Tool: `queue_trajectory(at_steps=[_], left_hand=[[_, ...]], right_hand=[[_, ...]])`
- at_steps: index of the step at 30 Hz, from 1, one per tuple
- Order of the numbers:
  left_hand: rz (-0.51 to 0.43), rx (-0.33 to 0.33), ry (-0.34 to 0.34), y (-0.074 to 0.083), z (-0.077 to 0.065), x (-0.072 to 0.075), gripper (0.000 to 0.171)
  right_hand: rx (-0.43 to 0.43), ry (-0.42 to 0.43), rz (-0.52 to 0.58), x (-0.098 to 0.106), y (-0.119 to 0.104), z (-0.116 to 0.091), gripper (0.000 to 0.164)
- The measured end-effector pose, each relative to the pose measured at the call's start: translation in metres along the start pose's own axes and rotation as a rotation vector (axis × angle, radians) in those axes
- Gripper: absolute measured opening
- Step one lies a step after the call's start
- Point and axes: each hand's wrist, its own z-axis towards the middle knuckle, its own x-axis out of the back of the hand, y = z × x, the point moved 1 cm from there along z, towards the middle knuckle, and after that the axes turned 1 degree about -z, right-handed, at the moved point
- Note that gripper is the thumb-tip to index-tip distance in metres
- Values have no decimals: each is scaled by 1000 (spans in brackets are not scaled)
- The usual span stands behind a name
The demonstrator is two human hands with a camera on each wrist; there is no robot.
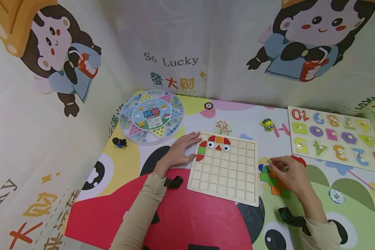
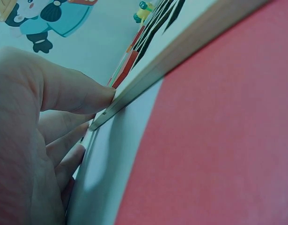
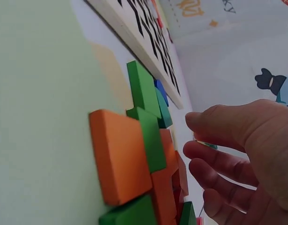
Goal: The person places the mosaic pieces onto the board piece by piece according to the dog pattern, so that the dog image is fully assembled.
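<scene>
"Where is the left hand [image 1: 180, 149]?"

"At the left edge of the board [image 1: 224, 172], thumb touching the rim, its fingers relaxed and spread wide. The board lies flat on the desk [image 1: 203, 218]."

"And the right hand [image 1: 289, 172]?"

"Just right of the board, over the loose blocks [image 1: 273, 181], which are mainly green and orange. Its fingers are loosely curled, with a narrow gap between thumb and forefinger."

"What sits on the board?"

"Tiles [image 1: 201, 150] in its far left corner: red ones, an orange, a green and two with eyes. A small patterned card [image 1: 223, 127] lies just beyond its far edge."

"Which writing can be read?"

"On the curtain [image 1: 231, 52] beyond the board, 'So Lucky', with 發大财 beneath. To the board's far left, the round box [image 1: 175, 133] is marked 跳棋 on a blue oval; its white label is too small to read."

"Any figures?"

"The number puzzle [image 1: 318, 157], well right of the board, shows a red 10 at its far left corner and 5, 4, 3, 2, 1 along its near row. Nearer, also right of the board, a pale chip [image 1: 336, 196] seems to read 10."

"And the yellow toy [image 1: 267, 124]?"

"Beyond the board's far right corner."
</scene>
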Motion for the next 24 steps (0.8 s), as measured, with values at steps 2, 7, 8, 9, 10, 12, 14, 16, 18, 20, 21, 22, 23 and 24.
queue_trajectory(at_steps=[2, 7, 8, 9, 10, 12, 14, 16, 18, 20, 21, 22, 23, 24], left_hand=[[0, 4, -1, 0, 0, 0, 64], [-4, 11, 3, 1, 0, 0, 64], [-5, 9, 4, 1, 0, 0, 64], [-7, 7, 5, 1, 0, -1, 64], [-6, 5, 7, 1, 0, -1, 64], [-7, 2, 9, 0, -1, -1, 64], [-4, 2, 8, 0, -1, -1, 64], [-2, 5, 7, 0, -1, -1, 64], [-5, 6, 6, 0, -1, -1, 64], [-2, 6, 6, 0, -1, -1, 64], [-1, 5, 6, 0, -1, -1, 64], [0, 3, 6, 0, -1, -1, 64], [-1, 1, 5, 0, -1, -1, 64], [-2, 0, 4, 1, 0, -1, 64]], right_hand=[[-10, -15, 12, 0, 1, -3, 29], [14, -8, 30, 0, 3, -9, 30], [22, -2, 29, -1, 3, -11, 30], [30, 3, 28, 0, 4, -12, 30], [37, 6, 23, 0, 4, -13, 30], [49, 11, 10, 0, 5, -15, 30], [43, 14, -5, 1, 6, -17, 30], [20, 21, -27, 2, 6, -19, 29], [-18, 25, -52, 2, 7, -19, 30], [-58, 17, -80, 3, 9, -19, 31], [-72, 9, -93, 3, 9, -19, 32], [-86, -3, -105, 3, 10, -18, 33], [-97, -14, -116, 3, 10, -18, 34], [-105, -26, -123, 3, 11, -17, 34]])
